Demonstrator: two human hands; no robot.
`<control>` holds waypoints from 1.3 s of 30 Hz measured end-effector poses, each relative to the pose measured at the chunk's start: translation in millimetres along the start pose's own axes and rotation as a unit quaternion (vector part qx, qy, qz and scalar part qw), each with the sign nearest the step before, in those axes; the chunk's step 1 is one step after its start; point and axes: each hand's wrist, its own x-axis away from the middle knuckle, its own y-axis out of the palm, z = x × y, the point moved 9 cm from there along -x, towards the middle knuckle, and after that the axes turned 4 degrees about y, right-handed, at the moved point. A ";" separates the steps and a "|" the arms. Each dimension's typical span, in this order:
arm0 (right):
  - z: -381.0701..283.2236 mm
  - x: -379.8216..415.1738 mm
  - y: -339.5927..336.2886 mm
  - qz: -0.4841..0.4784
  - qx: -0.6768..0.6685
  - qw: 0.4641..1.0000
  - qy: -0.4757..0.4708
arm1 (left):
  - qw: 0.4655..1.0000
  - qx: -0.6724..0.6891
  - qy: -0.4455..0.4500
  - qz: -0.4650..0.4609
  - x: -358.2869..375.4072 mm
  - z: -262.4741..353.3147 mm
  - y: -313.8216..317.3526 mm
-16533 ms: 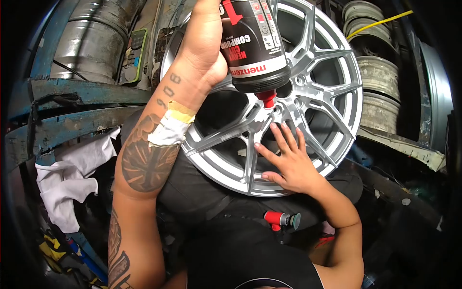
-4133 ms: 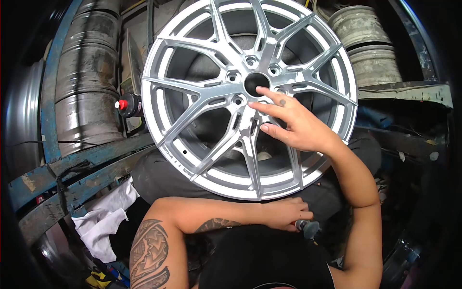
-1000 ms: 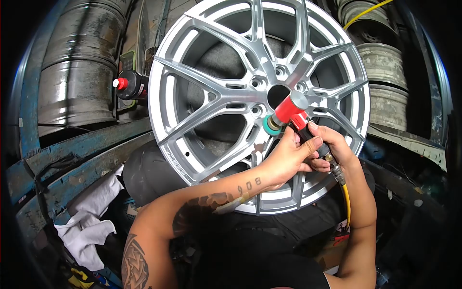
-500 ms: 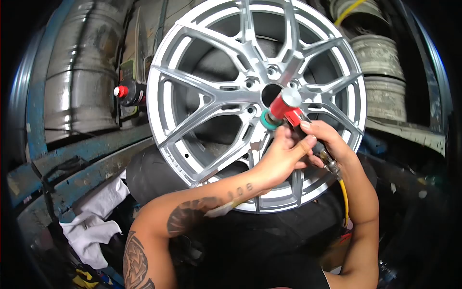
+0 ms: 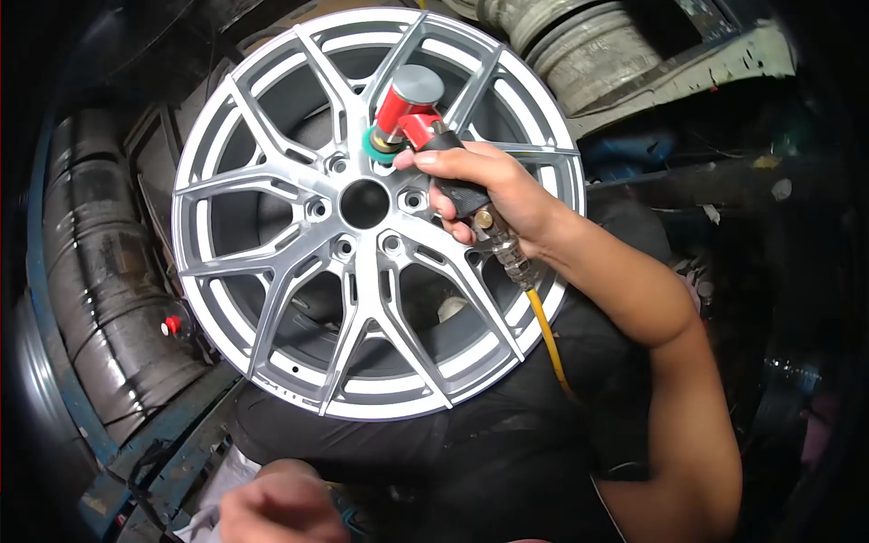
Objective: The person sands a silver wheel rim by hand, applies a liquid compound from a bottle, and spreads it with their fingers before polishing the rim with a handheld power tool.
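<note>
The right hand [image 5: 480, 185] is closed around the black handle of a small red air polisher [image 5: 409, 113], so the tool is held like a thick pen. Its green pad [image 5: 380, 145] presses on a spoke of the silver alloy wheel [image 5: 272, 271], just above the centre hole [image 5: 364, 203]. I think this angle lets the pad lie flat on the metal. A yellow air hose [image 5: 546, 339] hangs from the back of the tool and goes down over the person's dark clothes.

The wheel stands tilted and faces the camera; its lower edge leans on the person's lap, which seems to keep it steady while only one hand works on it.

The left hand [image 5: 276, 507] is low in the picture, blurred and partly cut off by the edge. Its grip looks loosely curled, but I cannot tell if it holds something. A bottle with a red cap [image 5: 171, 325] is mostly hidden behind the left rim of the wheel. Old rims [image 5: 570, 54] lie in the dark behind, hard to see.
</note>
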 end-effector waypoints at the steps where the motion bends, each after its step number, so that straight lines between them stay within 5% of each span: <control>1: 1.1 -1.1 1.4 -0.003 -0.004 1.000 0.008 | 0.996 0.021 -0.047 -0.066 1.1 -4.4 10.4; 3: 4.6 2.1 4.4 -0.010 -0.019 0.999 0.024 | 0.979 -0.034 -0.190 -0.069 10.1 -12.8 19.4; 5: 8.0 2.2 5.9 -0.012 -0.027 0.999 0.036 | 0.996 -0.028 -0.075 0.047 24.0 -12.8 5.2; 14: 21.9 -8.2 8.0 -0.005 0.029 0.999 0.046 | 0.973 0.202 -0.095 0.064 40.4 -42.0 36.8; 24: 26.1 -5.1 2.4 0.002 0.137 0.990 0.027 | 0.782 0.607 -0.141 0.005 18.2 -32.6 57.1; 28: 16.1 1.3 -6.7 0.019 0.172 0.985 0.006 | 0.693 0.680 -0.238 -0.003 17.7 -58.8 84.4; 32: -0.5 6.9 -2.5 0.066 0.264 0.961 -0.048 | 0.585 0.685 -0.428 0.070 56.9 -109.2 127.8; 36: -27.2 6.7 9.6 0.110 0.465 0.859 -0.185 | 0.568 0.510 -0.616 0.193 139.8 -164.6 147.2; 39: -12.6 6.1 4.0 0.079 0.414 0.900 -0.116 | 0.579 0.427 -0.666 0.198 158.8 -179.3 145.6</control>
